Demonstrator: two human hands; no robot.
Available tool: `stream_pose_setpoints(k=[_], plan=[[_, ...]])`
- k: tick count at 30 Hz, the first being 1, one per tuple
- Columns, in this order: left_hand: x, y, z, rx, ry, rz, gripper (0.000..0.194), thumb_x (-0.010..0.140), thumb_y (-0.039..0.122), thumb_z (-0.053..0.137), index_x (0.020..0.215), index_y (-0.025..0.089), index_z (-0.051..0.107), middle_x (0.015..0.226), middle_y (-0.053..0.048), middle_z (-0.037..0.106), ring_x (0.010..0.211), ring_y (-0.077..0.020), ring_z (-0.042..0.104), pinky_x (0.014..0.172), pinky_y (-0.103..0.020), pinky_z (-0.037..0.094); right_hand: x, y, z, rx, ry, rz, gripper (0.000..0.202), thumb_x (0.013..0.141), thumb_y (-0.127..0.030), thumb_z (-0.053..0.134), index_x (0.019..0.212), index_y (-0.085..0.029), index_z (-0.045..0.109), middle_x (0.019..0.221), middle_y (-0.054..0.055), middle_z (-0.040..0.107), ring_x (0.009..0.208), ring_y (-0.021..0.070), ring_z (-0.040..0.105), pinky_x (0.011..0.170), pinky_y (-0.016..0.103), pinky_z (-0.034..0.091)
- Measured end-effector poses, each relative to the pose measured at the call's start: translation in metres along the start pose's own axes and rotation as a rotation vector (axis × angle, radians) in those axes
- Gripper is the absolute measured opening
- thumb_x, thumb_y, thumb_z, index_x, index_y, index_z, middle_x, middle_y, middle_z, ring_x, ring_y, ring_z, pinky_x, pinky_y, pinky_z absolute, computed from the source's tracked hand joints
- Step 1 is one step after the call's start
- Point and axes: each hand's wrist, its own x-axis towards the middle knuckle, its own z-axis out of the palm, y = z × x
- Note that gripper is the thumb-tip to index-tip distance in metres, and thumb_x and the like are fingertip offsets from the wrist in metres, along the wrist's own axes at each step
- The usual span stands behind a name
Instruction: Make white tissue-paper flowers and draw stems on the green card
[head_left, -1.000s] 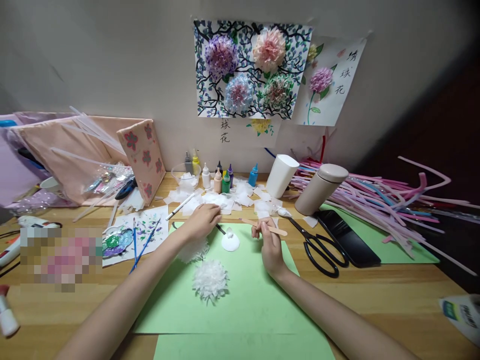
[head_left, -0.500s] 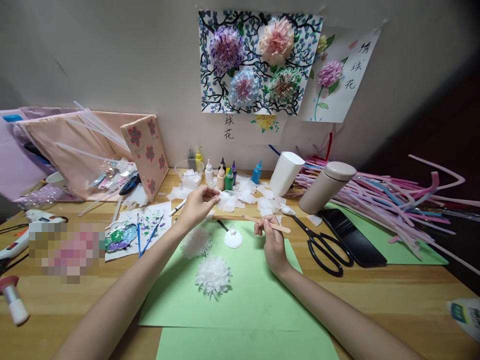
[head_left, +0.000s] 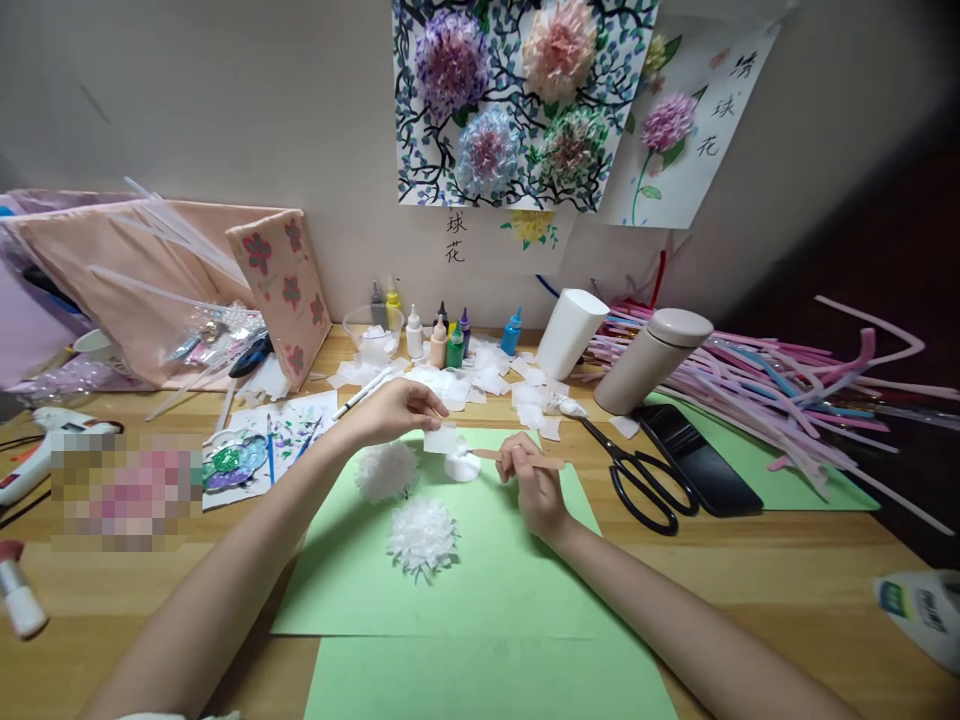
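My left hand (head_left: 403, 410) pinches a small square of white tissue paper (head_left: 440, 438) between thumb and fingertips. In my right hand (head_left: 534, 485) is a flat wooden craft stick (head_left: 544, 461), gripped like a pen. The stick's tip points left, at a small white paper disc (head_left: 463, 467) with a white tuft or dab on it; whether the tip touches it I cannot tell. The held square hangs just over the disc's left side. Nearer to me, a fluffy white paper flower (head_left: 422, 538) lies on the green sheet (head_left: 360, 595). A second white flower (head_left: 386, 471) sits beneath my left wrist.
Loose tissue squares (head_left: 487, 375) spread behind my hands, near paint bottles (head_left: 454, 345). Black-handled scissors (head_left: 637, 475), a phone (head_left: 701, 460) and a beige tumbler (head_left: 652, 362) stand or lie on the right. At left are a paint palette (head_left: 232, 460) and a glue gun (head_left: 56, 450).
My left hand has brought a tissue square from the pile toward the paper disc. My right hand has shifted slightly left, with the stick's tip now at the disc. The view has tilted down a little.
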Motion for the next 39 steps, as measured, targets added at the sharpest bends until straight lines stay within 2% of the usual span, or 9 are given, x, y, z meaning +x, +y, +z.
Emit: stream_pose_setpoints(k=[7,12,16,22,28,34,39], plan=[[-0.002,0.005,-0.008,0.05,0.075,-0.014,0.024,0.062,0.027,0.066,0.083,0.014,0.065,0.074,-0.005,0.068,0.072,-0.0163,0.063,0.066,-0.028,0.05,0.001,-0.004,-0.001,-0.212,-0.113,-0.083,0.034,0.093,-0.03,0.027,0.063,-0.021,0.04,0.062,0.0,0.042,0.06,0.0153,0.043,0.058,0.029,0.034],[-0.003,0.006,-0.009,0.121,0.115,0.007,0.026,0.063,0.032,0.064,0.082,0.014,0.066,0.082,-0.006,0.068,0.07,-0.0155,0.061,0.061,-0.025,0.048,0.0,-0.005,-0.001,-0.357,-0.242,-0.195,0.026,0.092,-0.023,0.029,0.068,-0.022,0.04,0.065,0.002,0.043,0.064,0.0172,0.043,0.06,0.031,0.034],[-0.002,0.001,-0.007,0.137,0.097,0.017,0.026,0.065,0.032,0.063,0.083,0.014,0.066,0.083,-0.006,0.067,0.068,-0.0153,0.061,0.06,-0.024,0.048,-0.001,-0.006,0.0,-0.408,-0.289,-0.265,0.02,0.09,-0.019,0.03,0.074,-0.022,0.042,0.065,0.002,0.043,0.063,0.0176,0.041,0.06,0.031,0.034],[0.0,-0.007,-0.007,0.169,0.03,0.051,0.025,0.067,0.029,0.059,0.087,0.015,0.065,0.081,-0.005,0.067,0.072,-0.0159,0.062,0.063,-0.024,0.047,0.0,-0.006,0.002,-0.504,-0.335,-0.28,0.019,0.09,-0.017,0.031,0.077,-0.021,0.044,0.067,0.002,0.046,0.063,0.017,0.041,0.059,0.03,0.034],[-0.002,0.0,-0.002,0.219,0.026,0.063,0.023,0.067,0.026,0.059,0.084,0.014,0.066,0.084,-0.006,0.067,0.074,-0.0154,0.061,0.063,-0.023,0.046,0.0,-0.006,0.004,-0.523,-0.284,-0.304,0.017,0.09,-0.016,0.033,0.081,-0.02,0.047,0.068,0.003,0.047,0.065,0.0165,0.043,0.06,0.029,0.036],[0.0,-0.004,0.011,0.195,-0.06,0.019,0.02,0.066,0.019,0.055,0.083,0.013,0.064,0.083,-0.005,0.067,0.073,-0.0159,0.061,0.059,-0.022,0.045,0.0,-0.008,0.004,-0.511,-0.224,-0.292,0.019,0.09,-0.013,0.033,0.075,-0.02,0.042,0.064,0.001,0.044,0.061,0.0158,0.041,0.057,0.028,0.034],[0.001,-0.006,0.007,0.231,-0.082,0.026,0.019,0.066,0.019,0.055,0.082,0.013,0.064,0.082,-0.005,0.067,0.074,-0.0161,0.061,0.061,-0.023,0.045,-0.002,-0.008,0.001,-0.439,-0.255,-0.411,0.018,0.088,-0.011,0.033,0.075,-0.02,0.041,0.062,0.0,0.043,0.059,0.0154,0.039,0.056,0.028,0.034]])
